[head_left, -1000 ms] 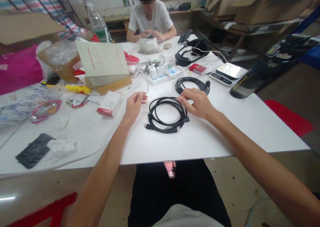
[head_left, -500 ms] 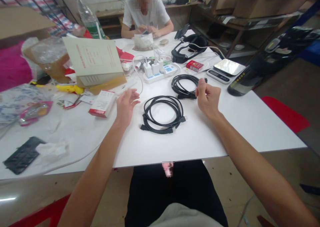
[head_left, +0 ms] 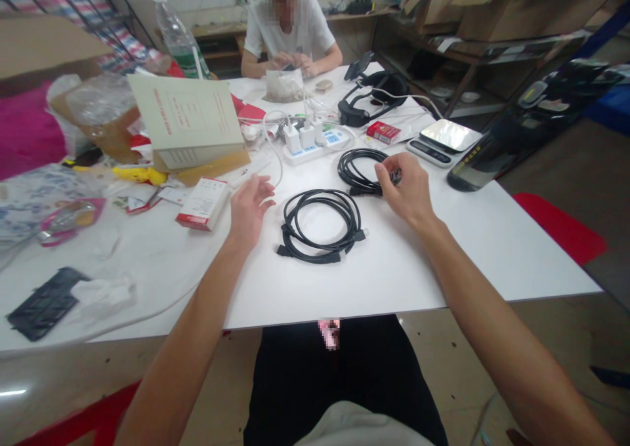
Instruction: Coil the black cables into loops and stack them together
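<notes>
Two coils of black cable lie on the white table. The nearer cable coil (head_left: 322, 254) sits between my hands, with its plug ends at the front and right of the loop. My left hand (head_left: 249, 211) rests to its left, fingers loosely bent and apart, holding nothing. Farther back is the second cable coil (head_left: 352, 170). Over its right edge is my right hand (head_left: 409, 187), thumb and curled fingers apart; it partly hides that coil. Whether its fingertips touch the cable cannot be made out.
A white-and-red box (head_left: 203, 203) lies beside my left hand. Behind the coils are a power strip (head_left: 311, 151) with chargers, a red box (head_left: 382, 132) and a headset (head_left: 357, 113). A digital scale (head_left: 438, 149) and a dark bottle (head_left: 472, 170) stand right. Across sits a person (head_left: 293, 33).
My right hand has turned and opened from a closed, thumb-up pose, its fingers moving left over the far coil. My left hand and both coils have stayed put.
</notes>
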`<state>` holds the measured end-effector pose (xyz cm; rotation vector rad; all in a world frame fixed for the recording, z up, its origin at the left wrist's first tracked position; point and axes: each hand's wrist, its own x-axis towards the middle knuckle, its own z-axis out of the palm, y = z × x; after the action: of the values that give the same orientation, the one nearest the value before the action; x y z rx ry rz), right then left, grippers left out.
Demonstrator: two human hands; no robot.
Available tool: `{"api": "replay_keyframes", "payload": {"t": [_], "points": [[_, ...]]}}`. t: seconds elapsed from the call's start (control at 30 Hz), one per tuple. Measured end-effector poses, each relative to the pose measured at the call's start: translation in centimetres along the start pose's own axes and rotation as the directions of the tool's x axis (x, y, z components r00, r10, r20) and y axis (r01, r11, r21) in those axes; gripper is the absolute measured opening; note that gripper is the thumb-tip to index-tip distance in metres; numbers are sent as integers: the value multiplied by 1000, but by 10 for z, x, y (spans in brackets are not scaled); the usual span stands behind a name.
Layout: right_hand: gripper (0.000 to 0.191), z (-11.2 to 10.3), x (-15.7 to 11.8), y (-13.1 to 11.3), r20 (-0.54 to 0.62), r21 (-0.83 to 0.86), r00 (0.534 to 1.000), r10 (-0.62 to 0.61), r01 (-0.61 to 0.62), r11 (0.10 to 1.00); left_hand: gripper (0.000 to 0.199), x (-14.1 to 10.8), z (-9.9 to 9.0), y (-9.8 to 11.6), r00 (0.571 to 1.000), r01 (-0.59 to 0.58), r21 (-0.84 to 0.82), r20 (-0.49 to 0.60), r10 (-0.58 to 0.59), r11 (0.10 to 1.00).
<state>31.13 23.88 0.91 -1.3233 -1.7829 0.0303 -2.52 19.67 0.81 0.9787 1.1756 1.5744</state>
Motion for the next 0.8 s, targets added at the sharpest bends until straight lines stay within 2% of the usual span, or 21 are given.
{"api": "replay_keyframes", "payload": {"t": [0.1, 0.17, 0.27, 0.4, 0.5, 0.57, 0.8], "points": [[55, 3, 1, 16, 150, -112, 989, 6, 11, 994, 48, 0, -1, -2, 1000, -13, 19, -1, 13, 1000], [61, 5, 0, 22, 274, -154, 961, 30, 13, 988, 47, -1, 1, -6, 999, -50, 64, 2, 50, 997], [56, 8, -3, 22, 406, -152, 914, 15, 51, 987, 44, -7, 5, -15, 985, -160, 239, 108, 138, 958], [51, 12, -5, 20, 418, -147, 908, -37, 107, 983, 45, -16, 12, -22, 908, -348, 460, 382, 172, 817], [49, 15, -5, 23, 408, -148, 911, -50, 119, 982, 44, -19, 13, -22, 838, -483, 513, 505, 205, 710], [46, 16, -6, 26, 400, -152, 915, -53, 123, 981, 42, -20, 12, -22, 811, -529, 513, 540, 226, 676], [46, 15, -6, 23, 373, -157, 926, -57, 123, 980, 33, -22, 7, -21, 762, -592, 478, 595, 256, 649]]}}
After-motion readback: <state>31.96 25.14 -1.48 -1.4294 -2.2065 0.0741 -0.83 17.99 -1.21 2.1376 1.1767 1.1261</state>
